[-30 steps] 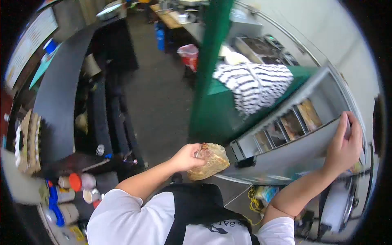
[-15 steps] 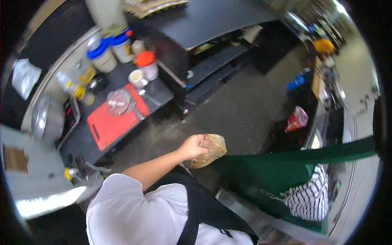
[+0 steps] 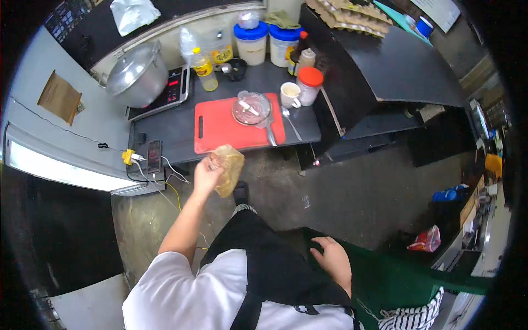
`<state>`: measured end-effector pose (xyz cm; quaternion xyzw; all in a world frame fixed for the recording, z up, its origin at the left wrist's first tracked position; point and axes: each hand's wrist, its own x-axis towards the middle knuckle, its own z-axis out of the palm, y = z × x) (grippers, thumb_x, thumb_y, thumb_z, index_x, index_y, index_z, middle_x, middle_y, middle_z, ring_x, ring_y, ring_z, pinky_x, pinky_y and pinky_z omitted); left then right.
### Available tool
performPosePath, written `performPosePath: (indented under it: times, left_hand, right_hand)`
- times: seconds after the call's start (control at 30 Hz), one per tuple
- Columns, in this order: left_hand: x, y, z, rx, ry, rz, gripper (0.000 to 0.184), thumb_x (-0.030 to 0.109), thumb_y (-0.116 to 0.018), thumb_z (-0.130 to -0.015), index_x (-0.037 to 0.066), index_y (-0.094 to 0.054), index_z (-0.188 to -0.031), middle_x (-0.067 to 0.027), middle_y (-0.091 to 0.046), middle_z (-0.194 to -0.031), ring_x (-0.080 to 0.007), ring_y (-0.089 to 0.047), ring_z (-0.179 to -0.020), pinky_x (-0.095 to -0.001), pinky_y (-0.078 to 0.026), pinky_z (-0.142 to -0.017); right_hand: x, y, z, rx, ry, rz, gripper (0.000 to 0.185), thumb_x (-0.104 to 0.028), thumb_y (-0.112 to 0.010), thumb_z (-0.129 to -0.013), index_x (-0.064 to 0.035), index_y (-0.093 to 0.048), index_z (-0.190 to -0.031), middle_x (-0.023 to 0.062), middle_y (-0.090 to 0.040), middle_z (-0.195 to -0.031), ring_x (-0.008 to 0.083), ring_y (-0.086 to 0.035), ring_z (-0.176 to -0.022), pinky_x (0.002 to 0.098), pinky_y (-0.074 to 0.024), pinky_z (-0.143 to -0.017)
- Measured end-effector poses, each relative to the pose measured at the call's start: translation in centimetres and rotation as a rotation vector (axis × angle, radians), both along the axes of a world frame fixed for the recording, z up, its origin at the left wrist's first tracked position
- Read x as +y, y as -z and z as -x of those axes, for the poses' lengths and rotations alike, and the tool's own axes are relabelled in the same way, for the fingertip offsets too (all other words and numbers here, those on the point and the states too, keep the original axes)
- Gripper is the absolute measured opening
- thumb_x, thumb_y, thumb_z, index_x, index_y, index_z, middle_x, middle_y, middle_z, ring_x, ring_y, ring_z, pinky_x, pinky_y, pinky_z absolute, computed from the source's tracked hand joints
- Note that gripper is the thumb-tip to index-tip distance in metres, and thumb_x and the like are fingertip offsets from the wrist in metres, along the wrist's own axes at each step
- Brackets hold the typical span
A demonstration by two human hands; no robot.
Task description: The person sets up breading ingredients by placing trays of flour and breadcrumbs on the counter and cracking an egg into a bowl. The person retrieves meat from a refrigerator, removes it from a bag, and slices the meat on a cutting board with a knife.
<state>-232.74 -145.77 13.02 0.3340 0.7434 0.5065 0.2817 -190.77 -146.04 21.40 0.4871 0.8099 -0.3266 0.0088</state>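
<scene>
My left hand (image 3: 208,175) grips one end of a flat tan, crinkled bag (image 3: 230,170), with a reddish patch near the fingers. What the bag holds cannot be made out. It hangs above the floor, just in front of a red cutting board (image 3: 220,127). On that board sit a clear glass bowl (image 3: 254,108) and a knife (image 3: 270,132), its blade partly hidden by the bowl. My right hand (image 3: 333,259) is beside my black apron, fingers apart and holding nothing, near a green surface (image 3: 379,269).
A large metal pot (image 3: 137,77) stands on an induction cooker (image 3: 175,88). Behind the board are a yellow-capped bottle (image 3: 205,71), blue-lidded tubs (image 3: 251,47), a red-lidded jar (image 3: 309,88) and a mug (image 3: 290,95). A phone (image 3: 154,155) with cables lies at the counter's left end.
My view has turned toward the counter. My left hand has carried the bag from beside the green surface to the cutting board's front edge. My right hand has come into sight.
</scene>
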Motion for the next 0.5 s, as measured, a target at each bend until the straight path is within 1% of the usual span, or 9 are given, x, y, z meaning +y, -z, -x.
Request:
performPosePath:
  times: [0.07, 0.1, 0.2, 0.23, 0.33, 0.4, 0.43, 0.47, 0.5]
  left_hand:
    - [1.2, -0.7, 3.8, 0.228, -0.075, 0.020, 0.032, 0.008, -0.063, -0.071, 0.000, -0.065, -0.102, -0.0115, -0.070, -0.087, -0.0223, -0.068, -0.081, -0.0339, -0.051, -0.075]
    - [2.1, -2.1, 5.0, 0.371, -0.083, 0.024, 0.034, 0.009, -0.062, -0.073, 0.002, -0.063, -0.106, -0.0178, -0.069, -0.092, -0.0315, -0.068, -0.088, -0.0394, -0.051, -0.077]
    - [5.7, -1.3, 9.7, 0.714, -0.062, 0.010, 0.035, 0.008, -0.061, -0.075, 0.000, -0.062, -0.109, -0.0197, -0.068, -0.094, -0.0351, -0.066, -0.089, -0.0393, -0.051, -0.079]
    - [7.1, 1.9, 12.3, 0.755, -0.003, -0.009, 0.042, 0.007, -0.058, -0.078, 0.006, -0.056, -0.120, -0.0201, -0.066, -0.103, -0.0363, -0.064, -0.092, -0.0458, -0.051, -0.079]
    - [9.5, 8.0, 17.2, 0.855, 0.219, 0.070, 0.041, 0.008, -0.056, -0.081, 0.006, -0.055, -0.121, -0.0208, -0.063, -0.111, -0.0368, -0.062, -0.096, -0.0450, -0.051, -0.083]
    - [9.7, 12.4, 18.8, 0.968, 0.478, 0.249, 0.042, 0.007, -0.051, -0.082, 0.002, -0.052, -0.123, -0.0211, -0.058, -0.115, -0.0365, -0.060, -0.100, -0.0440, -0.049, -0.086]
    - [9.8, 10.8, 17.8, 0.923, 0.555, 0.403, 0.047, 0.005, -0.051, -0.080, 0.003, -0.049, -0.126, -0.0183, -0.055, -0.116, -0.0371, -0.058, -0.101, -0.0444, -0.048, -0.088]
    - [9.2, 12.9, 17.7, 0.938, 0.522, 0.327, 0.050, 0.005, -0.052, -0.078, 0.004, -0.047, -0.128, -0.0168, -0.051, -0.118, -0.0373, -0.055, -0.105, -0.0442, -0.047, -0.091]
    - [8.9, 12.6, 17.6, 0.901, 0.493, 0.308, 0.053, 0.004, -0.056, -0.076, 0.005, -0.048, -0.128, -0.0166, -0.051, -0.121, -0.0365, -0.053, -0.109, -0.0433, -0.046, -0.092]
  right_hand:
    - [2.4, 2.2, 2.6, 0.024, -0.039, -0.003, 0.030, -0.019, -0.069, -0.078, -0.0055, -0.066, -0.105, 0.0161, -0.065, -0.100, 0.0346, -0.063, -0.094, 0.0404, -0.0508, -0.081]
    - [4.0, 2.7, 4.5, 0.019, -0.053, 0.019, 0.029, -0.019, -0.069, -0.078, -0.0054, -0.067, -0.104, 0.0161, -0.065, -0.100, 0.0346, -0.063, -0.094, 0.0404, -0.0508, -0.081]
    - [9.4, 5.1, 11.1, 0.123, -0.022, 0.085, 0.026, -0.018, -0.066, -0.081, -0.0048, -0.068, -0.103, 0.0152, -0.067, -0.096, 0.0297, -0.066, -0.086, 0.0373, -0.0517, -0.076]
    - [11.4, 6.8, 13.3, 0.195, 0.031, 0.146, 0.026, -0.018, -0.066, -0.082, -0.0041, -0.067, -0.104, 0.0146, -0.068, -0.096, 0.0278, -0.066, -0.084, 0.0362, -0.0518, -0.075]
    - [18.2, 13.2, 20.1, 0.440, 0.176, 0.337, 0.028, -0.016, -0.064, -0.084, -0.0010, -0.066, -0.108, 0.0122, -0.070, -0.094, 0.0208, -0.067, -0.079, 0.0329, -0.0517, -0.073]
    - [22.9, 17.9, 24.8, 0.544, 0.400, 0.451, 0.032, -0.017, -0.066, -0.083, 0.0009, -0.064, -0.110, 0.0109, -0.070, -0.093, 0.0205, -0.067, -0.082, 0.0329, -0.0516, -0.075]
    - [25.0, 20.9, 27.0, 0.577, 0.408, 0.222, 0.034, -0.018, -0.065, -0.083, 0.0006, -0.064, -0.111, 0.0129, -0.070, -0.093, 0.0239, -0.067, -0.083, 0.0350, -0.0517, -0.075]
    - [26.6, 22.8, 28.7, 0.601, 0.413, -0.001, 0.035, -0.020, -0.065, -0.083, 0.0003, -0.063, -0.112, 0.0150, -0.070, -0.094, 0.0273, -0.068, -0.085, 0.0371, -0.0517, -0.076]
    - [28.0, 22.7, 30.0, 0.490, 0.414, -0.060, 0.036, -0.021, -0.065, -0.083, 0.0004, -0.063, -0.111, 0.0167, -0.070, -0.095, 0.0298, -0.067, -0.087, 0.0387, -0.0515, -0.077]
